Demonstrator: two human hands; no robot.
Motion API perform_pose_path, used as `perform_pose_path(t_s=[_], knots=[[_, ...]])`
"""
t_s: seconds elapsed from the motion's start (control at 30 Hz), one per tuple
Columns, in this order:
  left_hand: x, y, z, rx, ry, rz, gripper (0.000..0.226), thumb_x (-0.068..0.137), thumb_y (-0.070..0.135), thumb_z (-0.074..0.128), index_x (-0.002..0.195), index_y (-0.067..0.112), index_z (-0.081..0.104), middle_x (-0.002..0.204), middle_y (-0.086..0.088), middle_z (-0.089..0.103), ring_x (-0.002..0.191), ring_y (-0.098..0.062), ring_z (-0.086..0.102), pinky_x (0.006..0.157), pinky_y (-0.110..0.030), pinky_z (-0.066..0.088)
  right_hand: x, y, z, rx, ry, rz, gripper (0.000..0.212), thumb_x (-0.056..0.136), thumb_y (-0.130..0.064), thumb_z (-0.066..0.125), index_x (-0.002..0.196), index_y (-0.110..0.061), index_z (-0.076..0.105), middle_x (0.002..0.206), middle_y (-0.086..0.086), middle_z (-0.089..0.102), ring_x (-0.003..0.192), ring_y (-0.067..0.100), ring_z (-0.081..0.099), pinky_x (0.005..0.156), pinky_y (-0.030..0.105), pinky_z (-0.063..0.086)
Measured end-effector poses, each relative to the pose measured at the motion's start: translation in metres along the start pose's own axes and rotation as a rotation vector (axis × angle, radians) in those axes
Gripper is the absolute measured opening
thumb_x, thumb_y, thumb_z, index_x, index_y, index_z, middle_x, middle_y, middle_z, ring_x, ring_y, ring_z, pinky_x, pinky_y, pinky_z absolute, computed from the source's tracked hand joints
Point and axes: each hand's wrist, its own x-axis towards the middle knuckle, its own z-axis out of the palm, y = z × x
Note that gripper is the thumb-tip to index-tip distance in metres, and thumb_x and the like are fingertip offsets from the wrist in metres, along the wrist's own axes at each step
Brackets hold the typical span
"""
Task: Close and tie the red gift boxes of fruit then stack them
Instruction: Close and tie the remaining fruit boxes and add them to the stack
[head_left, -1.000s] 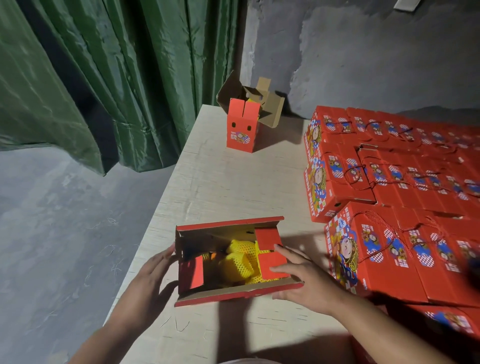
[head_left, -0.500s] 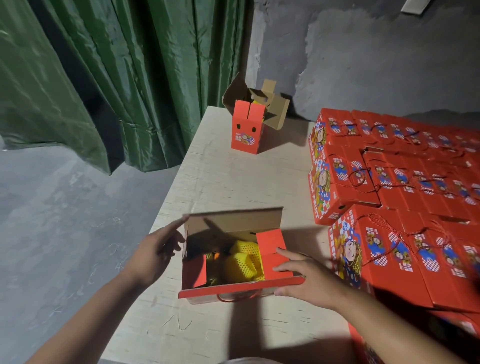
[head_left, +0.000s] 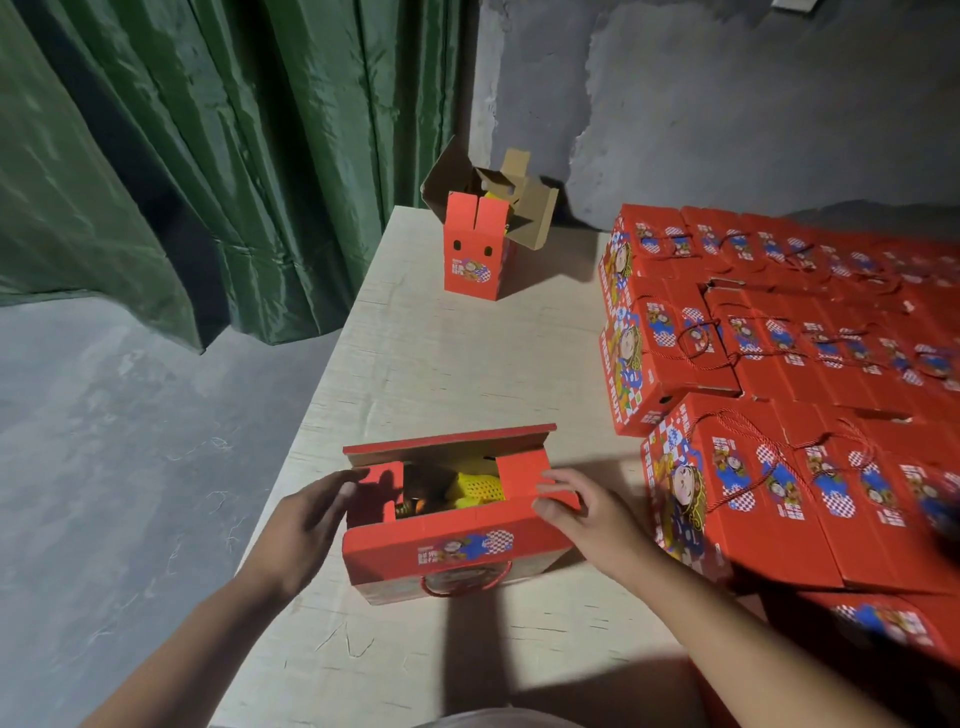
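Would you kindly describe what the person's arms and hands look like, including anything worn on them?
Both forearms are bare as far as the frame shows: no sleeves, gloves, watch, bracelets or rings are visible. The left hand and right hand have short, unpainted nails where these can be seen. A pale edge of clothing shows at the bottom of the frame, too little to identify.

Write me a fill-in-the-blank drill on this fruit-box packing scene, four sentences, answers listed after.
1. The open box under the hands shows fruit wrapped in ____ foam netting.
2. The right hand pinches the box's small ____ end flap.
3. The left hand touches the box's ____ end.
4. A second open box stands at the table's far end, before a ____ curtain.

Missing words: yellow; red; left; green
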Motion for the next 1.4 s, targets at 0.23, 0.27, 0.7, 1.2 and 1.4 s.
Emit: perform_pose_path(t_s=[0.23, 0.27, 0.7, 1.2, 1.4], knots=[[-0.023, 0.003, 0.008, 0.013, -0.111, -0.030, 0.055, 0.091, 0.074, 0.051, 0.136, 0.043, 0.059, 0.132, 0.026, 0.062, 0.124, 0.005, 0.055, 0.101, -0.030, 0.049, 0.020, 0.001, 0.014, -0.119, 0.170, 0.028, 0.044, 0.079, -0.064, 0.069, 0.118, -0.050, 0.056, 0.106, -0.022, 0.072, 0.095, -0.005, 0.067, 0.082, 0.037, 0.060], [-0.024, 0.002, 0.010, 0.108, -0.115, 0.013, 0.060, 0.089, 0.073, 0.054, 0.139, 0.040, 0.057, 0.137, 0.024, 0.057, 0.127, 0.005, 0.052, 0.104, -0.031, 0.048, 0.020, 0.000, 0.015, -0.163, 0.179, 0.018, 0.044, 0.082, -0.061, 0.070, 0.120, -0.049, 0.054, 0.107, -0.020, 0.071, 0.096, 0.000, 0.067, 0.082, 0.036, 0.059], [-0.023, 0.009, 0.037, 0.691, -0.195, 0.218, 0.099, 0.062, 0.059, 0.081, 0.148, 0.031, 0.042, 0.135, 0.012, 0.044, 0.123, -0.020, 0.044, 0.088, -0.038, 0.053, -0.004, 0.001, 0.006, -0.731, 0.009, -0.285, 0.088, 0.072, -0.076, 0.068, 0.144, -0.028, 0.051, 0.145, -0.015, 0.038, 0.135, 0.011, 0.038, 0.107, 0.034, 0.045], [-0.029, 0.016, 0.037, 0.705, -0.195, 0.218, 0.083, 0.067, 0.055, 0.080, 0.140, 0.030, 0.050, 0.130, 0.012, 0.054, 0.117, -0.021, 0.052, 0.084, -0.037, 0.054, -0.008, 0.008, 0.010, -0.804, -0.029, -0.318, 0.095, 0.072, -0.060, 0.078, 0.153, -0.029, 0.039, 0.142, -0.016, 0.043, 0.132, 0.014, 0.039, 0.107, 0.032, 0.045], [-0.030, 0.017, 0.034, 0.698, -0.198, 0.203, 0.082, 0.071, 0.054, 0.079, 0.144, 0.033, 0.049, 0.134, 0.015, 0.054, 0.122, -0.017, 0.052, 0.087, -0.034, 0.051, -0.017, 0.011, 0.014, -0.821, -0.009, -0.310, 0.092, 0.073, -0.065, 0.073, 0.152, -0.031, 0.040, 0.142, -0.014, 0.046, 0.132, 0.015, 0.040, 0.105, 0.035, 0.048]])
